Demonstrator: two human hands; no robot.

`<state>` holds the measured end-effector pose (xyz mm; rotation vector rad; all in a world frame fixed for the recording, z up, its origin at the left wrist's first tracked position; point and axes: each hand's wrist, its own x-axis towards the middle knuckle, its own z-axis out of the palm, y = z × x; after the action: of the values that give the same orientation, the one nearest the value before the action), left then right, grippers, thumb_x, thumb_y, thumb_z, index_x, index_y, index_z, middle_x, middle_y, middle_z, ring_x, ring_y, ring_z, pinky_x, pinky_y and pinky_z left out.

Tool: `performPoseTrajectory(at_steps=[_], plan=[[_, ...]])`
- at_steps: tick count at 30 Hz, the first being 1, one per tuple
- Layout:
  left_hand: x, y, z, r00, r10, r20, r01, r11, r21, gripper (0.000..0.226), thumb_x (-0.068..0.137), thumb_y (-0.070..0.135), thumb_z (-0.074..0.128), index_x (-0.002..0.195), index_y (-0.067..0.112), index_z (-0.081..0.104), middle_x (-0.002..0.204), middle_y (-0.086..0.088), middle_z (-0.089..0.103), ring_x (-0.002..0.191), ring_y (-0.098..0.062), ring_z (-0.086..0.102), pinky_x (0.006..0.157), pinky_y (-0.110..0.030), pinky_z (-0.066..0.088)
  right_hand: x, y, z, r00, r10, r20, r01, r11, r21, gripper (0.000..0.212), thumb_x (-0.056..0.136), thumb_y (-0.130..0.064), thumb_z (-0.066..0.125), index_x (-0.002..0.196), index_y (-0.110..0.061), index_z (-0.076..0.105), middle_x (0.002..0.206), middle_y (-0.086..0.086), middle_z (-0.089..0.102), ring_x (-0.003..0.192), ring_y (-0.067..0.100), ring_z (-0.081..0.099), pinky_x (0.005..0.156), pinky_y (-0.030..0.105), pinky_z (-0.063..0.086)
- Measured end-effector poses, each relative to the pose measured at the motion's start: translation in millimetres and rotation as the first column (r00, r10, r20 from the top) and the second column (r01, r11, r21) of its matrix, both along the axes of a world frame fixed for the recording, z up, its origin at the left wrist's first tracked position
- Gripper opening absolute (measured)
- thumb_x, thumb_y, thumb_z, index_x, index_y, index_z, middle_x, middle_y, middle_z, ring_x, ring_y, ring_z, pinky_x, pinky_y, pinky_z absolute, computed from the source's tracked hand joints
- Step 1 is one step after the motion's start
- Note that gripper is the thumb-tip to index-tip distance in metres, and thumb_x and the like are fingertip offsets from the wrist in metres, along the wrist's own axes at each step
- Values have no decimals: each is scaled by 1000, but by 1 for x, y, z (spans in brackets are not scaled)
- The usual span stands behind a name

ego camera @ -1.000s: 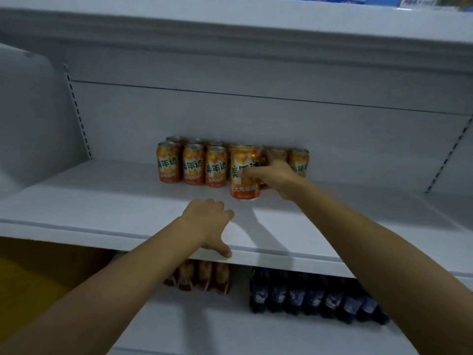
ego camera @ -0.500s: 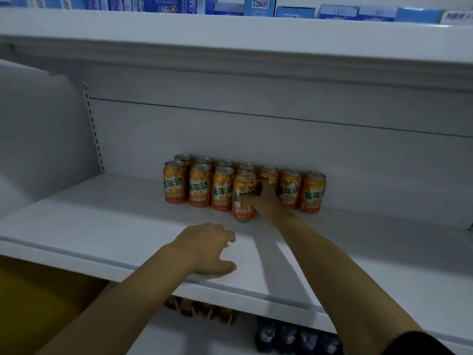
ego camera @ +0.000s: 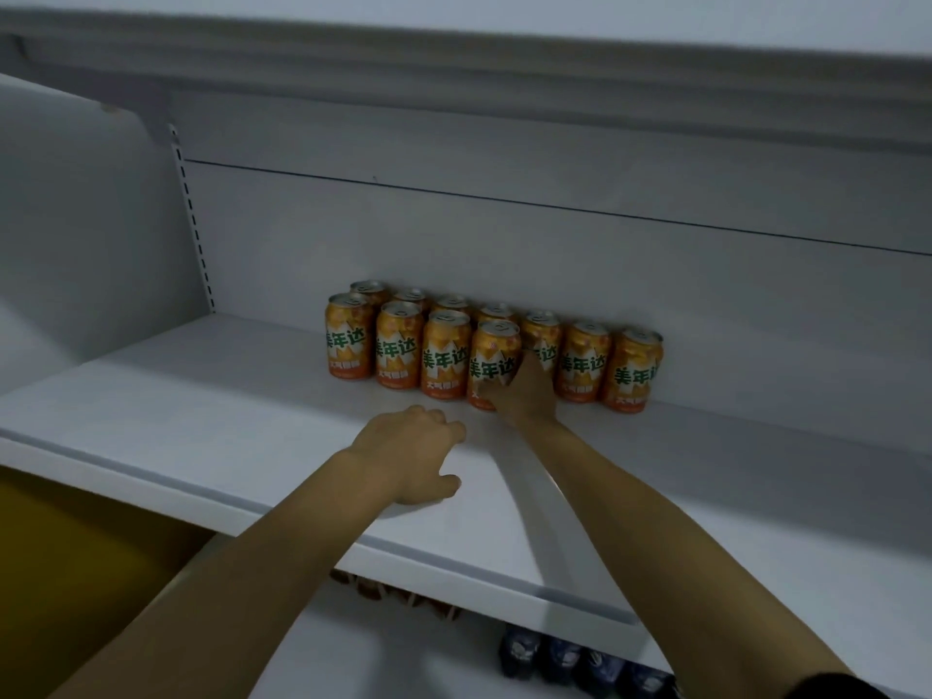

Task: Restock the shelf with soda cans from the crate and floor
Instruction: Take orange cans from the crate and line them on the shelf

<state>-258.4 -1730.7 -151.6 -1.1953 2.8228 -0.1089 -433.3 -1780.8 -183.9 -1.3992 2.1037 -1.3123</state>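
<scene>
The right hand [ego camera: 524, 396] grips an orange soda can [ego camera: 491, 363] on the white shelf [ego camera: 201, 421]. Just before that can, the left hand [ego camera: 413, 456] rests loose, empty

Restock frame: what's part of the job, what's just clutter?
Job: front can gripped by right hand; shelved orange cans; shelf; left hand resting on it.
Not job: dark bottles below; yellow panel.
</scene>
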Motion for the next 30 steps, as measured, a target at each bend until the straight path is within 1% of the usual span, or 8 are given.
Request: performPoseTrajectory(at_steps=[5,7,9,11,13,17,23,30], plan=[[-5,3,0,1000,24,-6,-24,1000,-13,55,92,46,50,141,23,38,132,-4,49,122,-23,44,90,-37,47,-4,-2,1,1000,11,4,-12,1000,28,84,76,-29,78,143,-9,31,143,11,44,130,28,45,99,35,41],[0,4,3,999,40,-3,-40,999,-24,56,92,47,50,141,25,37,132,-3,49,121,-23,45,90,-37,47,-1,5,-2,992,-125,16,125,992,4,88,73,-35,79,142,-9,31,143,12,40,129,30,43,100,40,43],[15,0,13,998,65,15,-64,996,-68,56,92,48,49,142,26,36,136,-2,48,123,-23,45,91,-38,47,11,17,-1,975,-222,-14,218,966,-137,75,73,-37,78,133,-11,41,134,10,44,123,28,46,96,42,44],[42,-6,31,990,133,41,-128,986,-111,57,92,48,50,143,27,34,140,-1,46,125,-23,45,94,-39,47,32,24,6,989,-109,-104,81,967,-243,63,74,-37,74,125,-14,47,128,7,50,117,26,51,92,42,47],[77,-7,49,973,222,69,-210,966,-149,58,92,49,50,143,28,33,138,-3,47,123,-24,47,92,-40,47,60,26,18,969,147,-197,-180,969,-167,62,72,-34,74,125,-14,50,127,8,55,116,25,54,92,41,48],[154,2,75,905,406,128,-377,904,-201,59,92,49,50,144,26,32,138,-5,48,120,-26,50,93,-40,48,138,25,55,742,538,-399,-508,840,188,81,70,-37,80,137,-15,39,131,8,50,117,26,52,92,36,47],[258,36,83,789,599,138,-560,793,-240,56,91,50,50,141,27,36,131,-2,52,118,-23,51,90,-40,49,274,35,89,458,712,-533,-618,685,385,82,76,-40,77,142,-16,36,142,7,45,123,28,49,99,43,46],[365,85,24,694,707,139,-694,708,-136,52,91,46,49,139,26,39,126,-3,53,115,-24,52,75,-34,42,393,58,58,221,787,-577,-652,559,513,70,78,-40,73,136,-21,39,131,4,54,113,25,53,82,34,45]])
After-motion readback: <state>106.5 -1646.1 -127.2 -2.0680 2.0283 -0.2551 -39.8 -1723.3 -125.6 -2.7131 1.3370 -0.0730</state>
